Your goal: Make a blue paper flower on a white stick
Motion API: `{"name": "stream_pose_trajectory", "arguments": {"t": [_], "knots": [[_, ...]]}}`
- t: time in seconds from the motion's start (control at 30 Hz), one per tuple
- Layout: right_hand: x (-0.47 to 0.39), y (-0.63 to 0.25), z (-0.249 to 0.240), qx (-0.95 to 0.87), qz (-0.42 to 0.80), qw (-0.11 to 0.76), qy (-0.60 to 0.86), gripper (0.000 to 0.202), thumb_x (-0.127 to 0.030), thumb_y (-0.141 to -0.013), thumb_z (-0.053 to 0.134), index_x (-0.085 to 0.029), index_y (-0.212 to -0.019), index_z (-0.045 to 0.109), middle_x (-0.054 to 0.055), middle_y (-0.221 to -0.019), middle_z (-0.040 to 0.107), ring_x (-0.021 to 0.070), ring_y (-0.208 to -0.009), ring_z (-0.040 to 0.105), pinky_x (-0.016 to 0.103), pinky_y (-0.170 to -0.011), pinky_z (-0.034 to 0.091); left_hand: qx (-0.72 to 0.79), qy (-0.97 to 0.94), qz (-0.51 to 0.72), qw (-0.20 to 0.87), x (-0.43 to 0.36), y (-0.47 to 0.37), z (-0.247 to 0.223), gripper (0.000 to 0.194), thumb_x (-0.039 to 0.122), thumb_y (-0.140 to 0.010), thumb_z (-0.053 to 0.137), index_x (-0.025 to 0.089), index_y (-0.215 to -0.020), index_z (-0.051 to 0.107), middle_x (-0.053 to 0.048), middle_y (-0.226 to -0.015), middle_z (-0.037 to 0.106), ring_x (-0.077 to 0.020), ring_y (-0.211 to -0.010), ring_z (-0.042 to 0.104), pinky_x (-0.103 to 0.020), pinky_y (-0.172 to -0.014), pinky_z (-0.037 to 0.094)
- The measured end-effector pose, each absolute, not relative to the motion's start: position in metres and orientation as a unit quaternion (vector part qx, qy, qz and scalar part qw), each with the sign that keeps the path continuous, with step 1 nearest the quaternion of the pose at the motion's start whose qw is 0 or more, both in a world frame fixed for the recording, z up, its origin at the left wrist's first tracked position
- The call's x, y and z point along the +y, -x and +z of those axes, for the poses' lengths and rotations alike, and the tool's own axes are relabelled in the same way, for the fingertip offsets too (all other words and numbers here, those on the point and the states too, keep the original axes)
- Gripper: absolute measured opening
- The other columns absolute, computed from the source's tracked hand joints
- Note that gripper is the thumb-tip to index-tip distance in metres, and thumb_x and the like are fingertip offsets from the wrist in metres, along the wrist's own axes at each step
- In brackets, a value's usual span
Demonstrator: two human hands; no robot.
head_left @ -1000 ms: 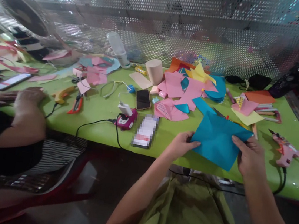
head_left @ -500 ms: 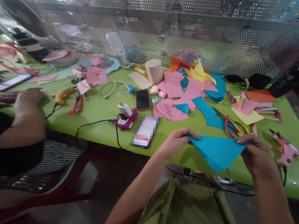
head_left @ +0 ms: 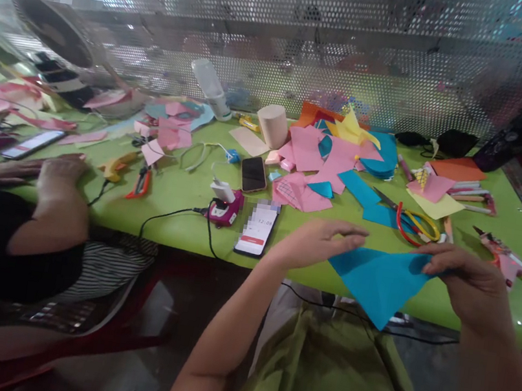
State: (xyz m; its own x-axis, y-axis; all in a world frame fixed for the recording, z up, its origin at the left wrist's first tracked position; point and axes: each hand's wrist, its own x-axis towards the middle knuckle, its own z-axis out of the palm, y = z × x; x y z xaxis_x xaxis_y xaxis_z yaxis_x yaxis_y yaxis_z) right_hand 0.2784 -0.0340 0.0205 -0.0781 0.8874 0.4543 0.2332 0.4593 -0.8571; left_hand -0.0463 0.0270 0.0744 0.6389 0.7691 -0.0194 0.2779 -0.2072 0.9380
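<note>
A sheet of blue paper (head_left: 378,281), folded into a triangle with its point downward, is held over the table's front edge. My right hand (head_left: 469,279) pinches its upper right corner between thumb and fingers. At the upper left corner my left hand (head_left: 315,243) is closed on the paper, thumb and forefinger reaching along the top edge; its other fingers are partly hidden. Just beyond the paper lie scissors (head_left: 416,224) with red and yellow handles, on blue paper pieces (head_left: 362,191). A pink glue gun (head_left: 510,262) rests right of my right hand.
The green table (head_left: 180,209) carries pink paper scraps (head_left: 307,150), a paper roll (head_left: 272,125), two phones (head_left: 257,229) (head_left: 253,175) and a purple power adapter (head_left: 225,208) with cables. At left, another person's arm (head_left: 58,191) rests near a yellow glue gun (head_left: 118,166) and pliers (head_left: 140,183).
The paper's lower point has swung down and toward me, and its layers now lie closer together. My left fingers have slid along its top edge; my right hand has shifted slightly right.
</note>
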Motion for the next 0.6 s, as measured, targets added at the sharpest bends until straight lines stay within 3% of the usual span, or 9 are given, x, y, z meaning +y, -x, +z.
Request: {"name": "stream_pose_trajectory", "arguments": {"t": [0.17, 0.27, 0.33, 0.4, 0.5, 0.6], "knots": [[-0.038, -0.273, 0.026, -0.699, 0.286, 0.526, 0.391, 0.020, -0.014, -0.099, 0.073, -0.029, -0.089, 0.083, 0.005, -0.112, 0.085, 0.0233, -0.103, 0.080, 0.033, -0.079, 0.061, 0.358, -0.780, 0.203, 0.472, 0.022, 0.030, 0.068, 0.030, 0.047, -0.101, 0.067, 0.024, -0.106, 0.084, -0.004, -0.106, 0.085, -0.0228, -0.097, 0.076, -0.032, -0.082, 0.053], [-0.038, -0.272, 0.035, -0.690, 0.237, 0.524, 0.440, 0.023, -0.016, -0.102, 0.068, -0.032, -0.105, 0.084, 0.005, -0.125, 0.083, 0.0256, -0.120, 0.077, 0.038, -0.099, 0.059, 0.397, -0.783, 0.226, 0.422, 0.020, 0.028, 0.062, 0.027, 0.040, -0.102, 0.064, 0.022, -0.097, 0.083, -0.002, -0.091, 0.083, -0.0195, -0.082, 0.071, -0.031, -0.072, 0.046], [-0.039, -0.268, 0.046, -0.679, 0.155, 0.527, 0.488, 0.030, -0.018, -0.104, 0.066, -0.035, -0.123, 0.081, 0.005, -0.134, 0.080, 0.0273, -0.133, 0.071, 0.044, -0.114, 0.052, 0.423, -0.797, 0.230, 0.364, 0.018, 0.027, 0.061, 0.026, 0.036, -0.103, 0.063, 0.021, -0.093, 0.082, -0.002, -0.087, 0.082, -0.0193, -0.078, 0.070, -0.032, -0.074, 0.045], [-0.040, -0.261, 0.056, -0.716, 0.098, 0.479, 0.499, 0.036, -0.022, -0.106, 0.063, -0.036, -0.137, 0.075, 0.006, -0.143, 0.076, 0.0295, -0.139, 0.066, 0.049, -0.119, 0.047, 0.442, -0.816, 0.224, 0.298, 0.015, 0.024, 0.062, 0.025, 0.032, -0.104, 0.063, 0.021, -0.091, 0.082, -0.003, -0.087, 0.083, -0.0205, -0.081, 0.072, -0.035, -0.081, 0.044], [-0.041, -0.245, 0.063, -0.810, 0.040, 0.342, 0.475, 0.039, -0.036, -0.107, 0.063, -0.032, -0.146, 0.069, 0.009, -0.146, 0.075, 0.0340, -0.139, 0.065, 0.053, -0.117, 0.045, 0.453, -0.836, 0.209, 0.228, 0.010, 0.017, 0.061, 0.023, 0.029, -0.105, 0.063, 0.022, -0.094, 0.082, -0.003, -0.094, 0.085, -0.0227, -0.091, 0.075, -0.039, -0.091, 0.042], [-0.034, -0.232, 0.057, -0.841, 0.013, 0.263, 0.472, 0.043, -0.051, -0.105, 0.067, -0.029, -0.141, 0.071, 0.009, -0.132, 0.081, 0.0363, -0.126, 0.071, 0.054, -0.108, 0.047, 0.438, -0.852, 0.198, 0.207, 0.005, 0.012, 0.061, 0.021, 0.029, -0.106, 0.063, 0.022, -0.099, 0.082, -0.002, -0.098, 0.086, -0.0227, -0.095, 0.076, -0.040, -0.094, 0.041]]}}
